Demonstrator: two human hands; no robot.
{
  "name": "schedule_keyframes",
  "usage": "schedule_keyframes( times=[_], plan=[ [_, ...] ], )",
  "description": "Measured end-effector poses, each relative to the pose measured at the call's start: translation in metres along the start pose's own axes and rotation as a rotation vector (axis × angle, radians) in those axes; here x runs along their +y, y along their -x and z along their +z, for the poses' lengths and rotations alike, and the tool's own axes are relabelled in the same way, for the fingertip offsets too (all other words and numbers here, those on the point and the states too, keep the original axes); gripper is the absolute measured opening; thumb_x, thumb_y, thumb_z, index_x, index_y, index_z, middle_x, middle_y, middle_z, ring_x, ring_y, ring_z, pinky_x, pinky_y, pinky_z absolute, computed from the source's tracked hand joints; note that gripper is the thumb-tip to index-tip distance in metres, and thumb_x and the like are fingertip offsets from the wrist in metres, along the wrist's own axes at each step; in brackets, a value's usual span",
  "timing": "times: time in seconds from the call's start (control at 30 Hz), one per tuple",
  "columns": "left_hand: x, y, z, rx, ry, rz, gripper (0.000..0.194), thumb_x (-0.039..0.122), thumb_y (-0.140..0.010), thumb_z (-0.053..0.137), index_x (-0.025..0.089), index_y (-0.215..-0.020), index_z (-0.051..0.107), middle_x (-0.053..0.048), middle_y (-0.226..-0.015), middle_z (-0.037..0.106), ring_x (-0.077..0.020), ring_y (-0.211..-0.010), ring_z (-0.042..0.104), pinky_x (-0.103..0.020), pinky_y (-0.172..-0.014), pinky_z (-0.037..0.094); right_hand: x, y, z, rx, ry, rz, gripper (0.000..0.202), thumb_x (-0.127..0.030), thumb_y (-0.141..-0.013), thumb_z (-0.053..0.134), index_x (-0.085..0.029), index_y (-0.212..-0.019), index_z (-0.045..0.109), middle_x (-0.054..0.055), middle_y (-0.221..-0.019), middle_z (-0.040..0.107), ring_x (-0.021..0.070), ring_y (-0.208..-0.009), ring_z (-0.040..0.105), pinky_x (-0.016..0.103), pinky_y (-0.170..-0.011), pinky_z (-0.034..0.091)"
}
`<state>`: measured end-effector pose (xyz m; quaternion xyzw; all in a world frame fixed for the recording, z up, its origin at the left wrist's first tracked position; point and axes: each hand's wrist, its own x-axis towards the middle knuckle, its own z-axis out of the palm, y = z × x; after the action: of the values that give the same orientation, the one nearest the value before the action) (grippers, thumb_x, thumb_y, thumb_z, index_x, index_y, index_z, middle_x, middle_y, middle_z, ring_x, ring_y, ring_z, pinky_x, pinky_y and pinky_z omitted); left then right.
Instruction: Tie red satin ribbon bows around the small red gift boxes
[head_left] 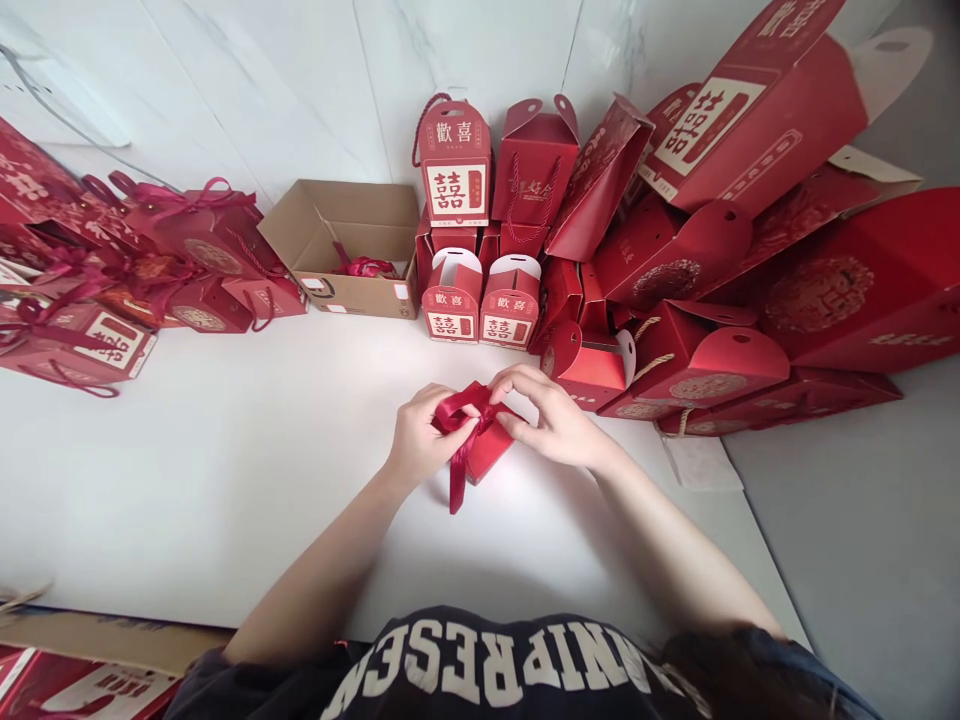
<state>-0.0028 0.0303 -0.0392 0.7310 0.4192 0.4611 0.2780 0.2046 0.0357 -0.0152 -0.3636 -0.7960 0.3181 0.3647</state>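
Note:
A small red gift box [493, 452] rests on the white table [300, 450] in front of me. Dark red satin ribbon [457, 478] is looped over its top, and one tail hangs down the near left side. My left hand [426, 432] pinches a ribbon loop between thumb and fingers at the left of the knot. At the right of the knot, my right hand [551, 415] has thumb and fingertips closed in on the ribbon. Its fingers partly cover the box's top, so the exact piece of ribbon they grip is hard to see.
An open cardboard box [367, 295] with some red ribbon inside stands by the wall. Red gift boxes [454, 310] are stacked beside it, and larger ones [739, 345] pile up on the right. Several ribbon-tied boxes [199, 235] sit at the left.

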Motion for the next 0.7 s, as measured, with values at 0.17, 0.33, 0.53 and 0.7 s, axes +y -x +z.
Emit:
schedule_keyframes(
  times=[0.17, 0.33, 0.53, 0.7],
  plan=[
    [0.001, 0.000, 0.001, -0.001, 0.002, 0.004, 0.006, 0.013, -0.078, 0.067, 0.018, -0.075, 0.067, -0.002, -0.077, 0.065, -0.0167, -0.076, 0.063, -0.029, -0.073, 0.051, 0.000, 0.000, 0.004, 0.129, 0.014, 0.000, 0.014, -0.009, -0.081, 0.056, -0.021, -0.087, 0.055, 0.006, -0.104, 0.061, 0.0203, -0.099, 0.057, 0.036, -0.091, 0.044],
    [0.001, 0.000, 0.001, 0.001, -0.020, 0.017, 0.007, 0.013, -0.079, 0.066, 0.019, -0.075, 0.066, -0.003, -0.076, 0.065, -0.0168, -0.075, 0.062, -0.030, -0.071, 0.050, -0.003, 0.001, 0.002, 0.048, 0.136, 0.038, 0.012, -0.015, -0.081, 0.058, -0.022, -0.091, 0.055, 0.004, -0.096, 0.061, 0.0210, -0.092, 0.056, 0.036, -0.086, 0.041],
    [0.002, 0.000, 0.003, 0.014, -0.080, 0.070, 0.009, 0.015, -0.079, 0.066, 0.019, -0.072, 0.063, -0.003, -0.071, 0.066, -0.0180, -0.073, 0.060, -0.032, -0.070, 0.050, -0.008, 0.002, 0.012, 0.076, 0.191, 0.041, 0.012, -0.012, -0.080, 0.056, -0.022, -0.085, 0.050, 0.000, -0.085, 0.063, 0.0187, -0.081, 0.059, 0.035, -0.086, 0.038],
    [0.002, 0.001, 0.004, 0.012, -0.096, 0.064, 0.011, 0.016, -0.080, 0.065, 0.019, -0.071, 0.061, -0.003, -0.070, 0.064, -0.0187, -0.073, 0.059, -0.032, -0.068, 0.049, -0.010, 0.004, 0.021, 0.102, 0.128, 0.040, 0.020, -0.010, -0.080, 0.052, -0.022, -0.094, 0.047, 0.001, -0.092, 0.063, 0.0182, -0.084, 0.060, 0.032, -0.084, 0.042]
  ],
)
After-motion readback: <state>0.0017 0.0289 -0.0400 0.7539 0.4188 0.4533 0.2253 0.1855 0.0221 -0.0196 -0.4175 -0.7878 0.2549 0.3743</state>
